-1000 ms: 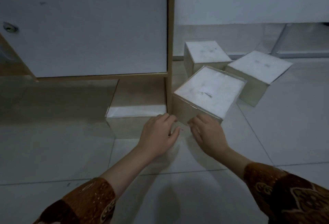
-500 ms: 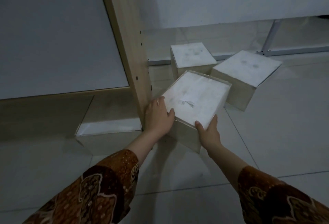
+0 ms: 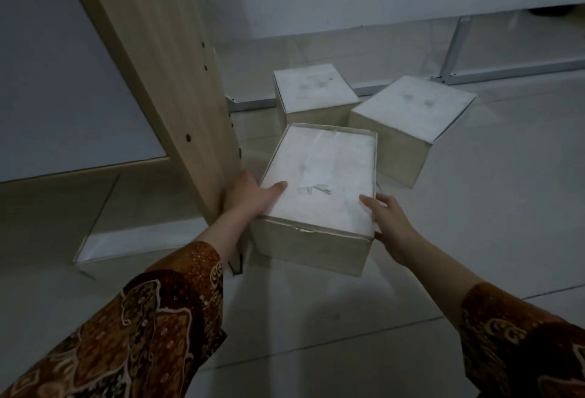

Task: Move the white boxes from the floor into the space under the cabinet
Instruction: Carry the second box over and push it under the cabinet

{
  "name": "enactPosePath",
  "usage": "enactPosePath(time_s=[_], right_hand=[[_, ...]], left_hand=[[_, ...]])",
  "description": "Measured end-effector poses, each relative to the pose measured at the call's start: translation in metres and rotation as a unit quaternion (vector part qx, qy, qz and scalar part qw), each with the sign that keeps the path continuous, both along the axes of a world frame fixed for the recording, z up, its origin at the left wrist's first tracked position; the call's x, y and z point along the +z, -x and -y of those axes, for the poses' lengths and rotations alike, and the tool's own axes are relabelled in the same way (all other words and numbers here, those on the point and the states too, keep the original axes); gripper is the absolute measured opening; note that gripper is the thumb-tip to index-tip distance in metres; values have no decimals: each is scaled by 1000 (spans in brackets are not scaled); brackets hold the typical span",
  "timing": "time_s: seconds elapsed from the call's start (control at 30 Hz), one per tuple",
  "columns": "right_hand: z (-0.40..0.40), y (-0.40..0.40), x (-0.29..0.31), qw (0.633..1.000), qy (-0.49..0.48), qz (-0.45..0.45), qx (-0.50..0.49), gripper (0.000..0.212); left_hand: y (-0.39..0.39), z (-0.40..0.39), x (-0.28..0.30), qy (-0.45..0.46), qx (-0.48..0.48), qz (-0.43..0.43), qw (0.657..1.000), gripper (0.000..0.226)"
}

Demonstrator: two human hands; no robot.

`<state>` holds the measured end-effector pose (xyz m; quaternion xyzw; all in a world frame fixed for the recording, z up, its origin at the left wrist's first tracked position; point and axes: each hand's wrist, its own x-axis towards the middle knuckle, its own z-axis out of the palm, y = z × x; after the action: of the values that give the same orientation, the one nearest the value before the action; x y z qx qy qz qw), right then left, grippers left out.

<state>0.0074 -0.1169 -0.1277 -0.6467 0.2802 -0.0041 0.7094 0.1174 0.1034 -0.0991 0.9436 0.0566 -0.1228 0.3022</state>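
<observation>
A white-topped box (image 3: 319, 182) with beige sides is held between my two hands, just right of the cabinet's wooden side panel (image 3: 171, 81). My left hand (image 3: 250, 196) grips its left edge, thumb on the lid. My right hand (image 3: 386, 220) grips its right near corner, thumb on top. Another white box (image 3: 133, 245) sits half under the cabinet at the left, its back part in shadow. Two more white boxes stand on the floor behind: one (image 3: 313, 87) by the wall, one (image 3: 411, 106) to its right, turned at an angle.
The cabinet's white door (image 3: 63, 81) fills the upper left. A grey metal rail and leg (image 3: 452, 49) run along the wall at the back right. Pale tiled floor (image 3: 316, 318) spreads in front and to the right.
Both hands have closed further around the near box and turned it squarer to me, closer to the cabinet panel. The view has shifted left and nearer.
</observation>
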Motion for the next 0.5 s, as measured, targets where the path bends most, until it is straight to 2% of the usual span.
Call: enactPosePath(time_s=[0.07,0.13,0.2,0.27,0.33,0.43,0.5], right_hand=[[3,-12,0,1000,10,-13,-26,65],[9,-18,-3,999,26,-25,-7,71],[13,-21,-3,999,18,-27,31,56],[14,-20,-2,998,-23,-23,58,39],[13,-18,2,997,-54,-21,59,33],[11,-8,4,996,-54,-22,61,38],[10,3,7,996,-47,-33,64,43]], left_hand=[[-2,3,-5,9,-15,-33,999,104],[3,6,-14,79,0,-66,995,116],[1,6,-30,205,46,-103,972,125],[-5,3,-46,328,63,-171,927,128],[-5,2,-49,387,54,-227,892,119],[9,5,-40,423,24,-213,880,81],[20,4,-41,440,14,-212,873,73]])
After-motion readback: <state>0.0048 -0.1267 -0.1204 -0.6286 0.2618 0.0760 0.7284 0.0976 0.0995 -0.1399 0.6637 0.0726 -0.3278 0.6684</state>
